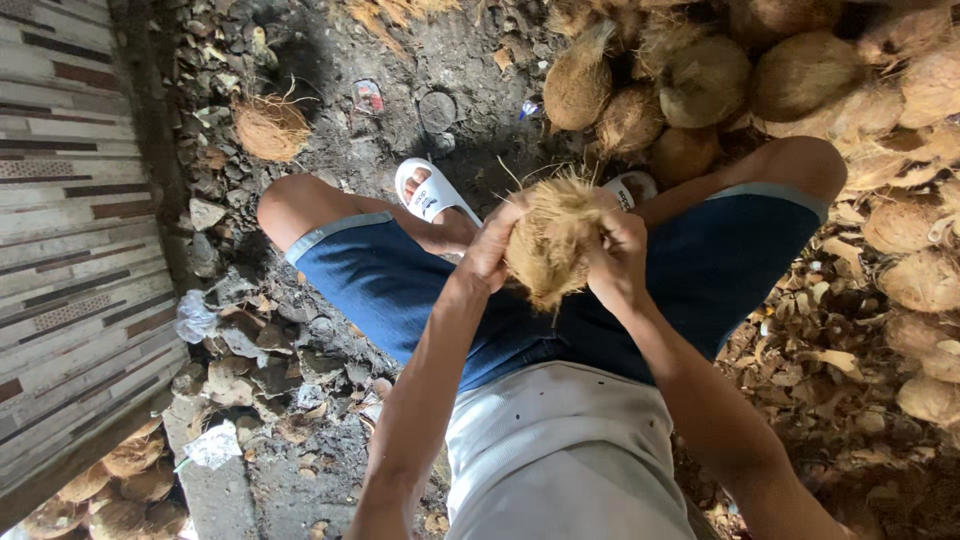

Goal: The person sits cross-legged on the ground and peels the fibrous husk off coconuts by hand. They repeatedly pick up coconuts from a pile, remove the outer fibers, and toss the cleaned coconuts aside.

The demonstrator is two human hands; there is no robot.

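Fingers (497, 232) of the left hand (487, 258) and right hand (618, 262) were curled tight around a husked, fibrous coconut (550, 240), held above the lap between the knees. Head view also showed a coconut pile (800, 70) at right and white sandals (428, 190) on littered ground.

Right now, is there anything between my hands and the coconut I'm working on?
Nothing visible: the left hand and right hand both grip the fibrous coconut directly, one on each side, held above the lap.
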